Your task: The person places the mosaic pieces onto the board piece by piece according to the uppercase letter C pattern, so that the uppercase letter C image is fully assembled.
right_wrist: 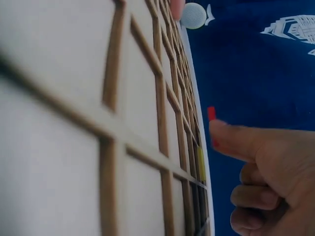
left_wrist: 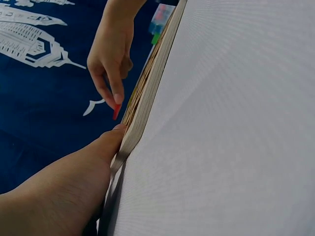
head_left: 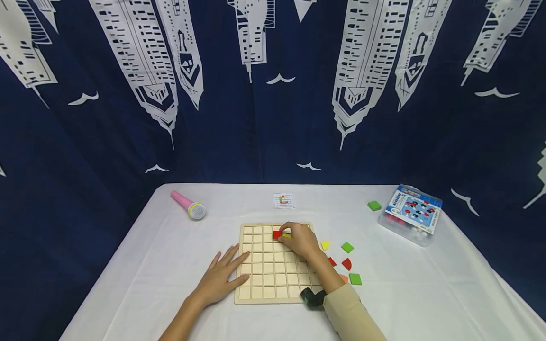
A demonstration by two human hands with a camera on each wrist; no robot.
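Note:
A square wooden grid board point(head_left: 261, 267) lies on the white table. My right hand point(head_left: 300, 240) pinches a red square tile point(head_left: 277, 234) between thumb and fingertips, over the board's far rows. In the right wrist view the red tile point(right_wrist: 211, 113) stands off the grid, its lower part behind the thumb. A yellow tile point(head_left: 287, 236) sits in a far-row cell beside that hand, partly covered by it. My left hand point(head_left: 219, 277) rests spread at the board's left edge, fingertips and thumb on the rim; in the left wrist view its thumb point(left_wrist: 106, 145) lies along the edge.
Right of the board lie several loose tiles, among them a green one point(head_left: 347, 247) and a red quarter-round one point(head_left: 347, 264). A small pattern card point(head_left: 283, 201) lies beyond the board. A pink toy microphone point(head_left: 187, 204) is at far left, a clear plastic box point(head_left: 411, 215) at far right.

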